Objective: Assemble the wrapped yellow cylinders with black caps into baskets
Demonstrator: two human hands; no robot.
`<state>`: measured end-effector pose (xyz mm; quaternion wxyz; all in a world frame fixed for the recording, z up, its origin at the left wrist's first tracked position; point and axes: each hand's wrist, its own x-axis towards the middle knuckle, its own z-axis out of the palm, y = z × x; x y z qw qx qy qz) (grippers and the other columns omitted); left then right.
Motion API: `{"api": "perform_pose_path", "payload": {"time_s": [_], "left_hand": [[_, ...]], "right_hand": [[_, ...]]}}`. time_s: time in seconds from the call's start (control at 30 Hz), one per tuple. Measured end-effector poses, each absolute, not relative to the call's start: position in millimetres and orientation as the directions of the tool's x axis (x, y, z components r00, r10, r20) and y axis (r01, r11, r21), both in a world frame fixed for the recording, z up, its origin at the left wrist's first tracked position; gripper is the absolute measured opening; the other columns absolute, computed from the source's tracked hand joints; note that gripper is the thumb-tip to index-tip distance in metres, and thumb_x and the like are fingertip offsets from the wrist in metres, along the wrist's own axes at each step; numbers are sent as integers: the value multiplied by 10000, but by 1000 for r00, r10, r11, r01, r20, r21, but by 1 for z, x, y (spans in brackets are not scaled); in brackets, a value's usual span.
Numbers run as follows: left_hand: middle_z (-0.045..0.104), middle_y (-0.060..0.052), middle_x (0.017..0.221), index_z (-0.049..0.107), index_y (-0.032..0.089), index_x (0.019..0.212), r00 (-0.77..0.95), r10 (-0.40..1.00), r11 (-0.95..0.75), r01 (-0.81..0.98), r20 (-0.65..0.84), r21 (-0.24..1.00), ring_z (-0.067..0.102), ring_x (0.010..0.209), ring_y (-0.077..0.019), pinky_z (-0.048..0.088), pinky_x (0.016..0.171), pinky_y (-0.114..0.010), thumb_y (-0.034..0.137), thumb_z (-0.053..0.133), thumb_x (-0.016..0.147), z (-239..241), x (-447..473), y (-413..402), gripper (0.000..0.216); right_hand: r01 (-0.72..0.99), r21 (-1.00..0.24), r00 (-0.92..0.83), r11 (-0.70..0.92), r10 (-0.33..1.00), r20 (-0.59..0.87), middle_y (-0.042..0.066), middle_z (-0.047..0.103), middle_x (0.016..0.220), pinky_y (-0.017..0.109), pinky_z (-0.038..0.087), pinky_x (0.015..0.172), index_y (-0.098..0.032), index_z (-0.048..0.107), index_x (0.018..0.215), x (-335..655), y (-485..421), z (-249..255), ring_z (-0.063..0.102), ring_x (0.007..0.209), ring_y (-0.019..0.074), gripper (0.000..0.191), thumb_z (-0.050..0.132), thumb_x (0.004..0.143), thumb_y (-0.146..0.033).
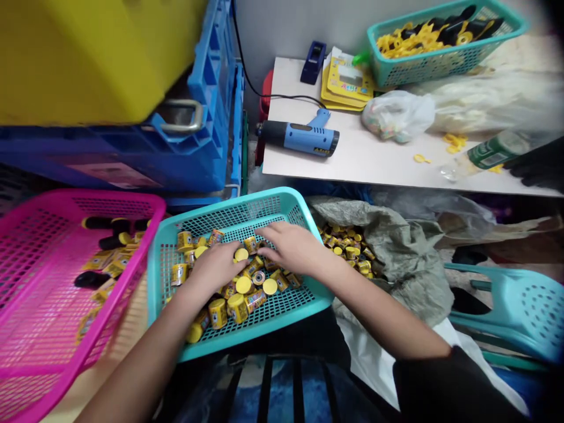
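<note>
Both of my hands reach into a teal mesh basket (264, 332) resting at my lap, among small yellow-capped jars (238, 308) with printed labels. My left hand (215, 267) lies over the jars left of centre, thumb and forefinger apart beside one yellow cap (241, 254). To its right, my right hand (288, 247) has its fingers stretched and its thumb apart, touching jars near the far side of the basket. Parts of the jars under both palms are hidden. Neither hand visibly lifts a jar.
A pink basket (155, 205) with black-handled pieces and jars stands left, below blue crates (211, 158). An open sack (409, 252) of jars lies right, near a teal stool (524, 305). The white table (291, 167) holds a heat gun (304, 136) and another teal basket (423, 69).
</note>
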<state>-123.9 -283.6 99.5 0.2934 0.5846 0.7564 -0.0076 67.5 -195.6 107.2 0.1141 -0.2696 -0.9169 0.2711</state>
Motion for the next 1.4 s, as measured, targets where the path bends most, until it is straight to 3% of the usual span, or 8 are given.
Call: {"api": "perform_pose_path", "payload": {"time_s": [0.13,0.27,0.37,0.5,0.63,1.0,1.17,1.4], "left_hand": [[722,-114,979,564,186,1033,-218,903,413,684,-371,601,707,926,-292,551,798,-404,341,570,781,101,-141,-292,296],[707,-108,1120,582,186,1045,-252,911,384,222,-328,896,681,1049,-257,556,879,-376,373,725,675,120,-154,-312,439],[715,-116,1160,664,190,1122,-206,911,391,161,-356,906,684,1036,-259,575,855,-372,402,758,671,138,-151,-318,507],[762,-96,1018,723,195,1085,-206,910,389,126,-359,913,720,835,-231,610,725,-351,388,788,646,151,-141,-317,484],[779,-67,873,742,203,1030,-211,907,388,85,-364,918,722,690,-209,620,634,-329,343,832,592,159,-133,-315,468],[758,-96,1118,741,190,1031,-242,887,423,87,-392,902,742,919,-259,627,807,-380,360,823,623,161,-103,-302,450],[771,-99,1072,745,183,1023,-194,887,441,93,-418,893,741,929,-273,621,835,-404,368,820,628,155,-92,-304,442],[736,-124,1172,730,182,1094,-196,914,370,38,-356,928,715,1022,-289,606,871,-392,447,833,634,151,-86,-304,541]], "right_hand": [[498,-619,-852,607,475,-220,79,670,949,329,517,817,-180,692,1056,31,-182,84,635,879,214,335,738,725,-148],[415,-768,-837,488,536,-112,90,655,1066,329,525,873,-147,673,1054,56,-178,93,625,963,178,239,624,820,-143],[192,-975,-772,116,631,-77,73,634,1157,290,562,800,-181,640,1141,78,-188,112,640,915,130,336,686,820,-267],[-19,-990,-681,-142,727,-91,28,683,1045,267,587,742,-223,660,1095,89,-212,122,663,806,107,378,788,753,-324],[-75,-993,-595,-93,804,-30,41,700,1047,292,598,799,-222,698,1014,89,-224,119,680,909,145,363,830,703,-356],[26,-984,-548,177,825,134,76,699,1109,378,529,981,-228,723,1034,94,-229,111,648,1083,192,286,767,775,-340],[-81,-969,-630,-232,766,-130,37,675,954,261,563,752,-188,624,1049,96,-232,102,666,835,130,388,756,769,-422],[-274,-705,-733,-654,617,-288,-33,626,802,178,521,593,-225,440,1032,97,-235,119,610,637,76,596,860,642,-389]]}}
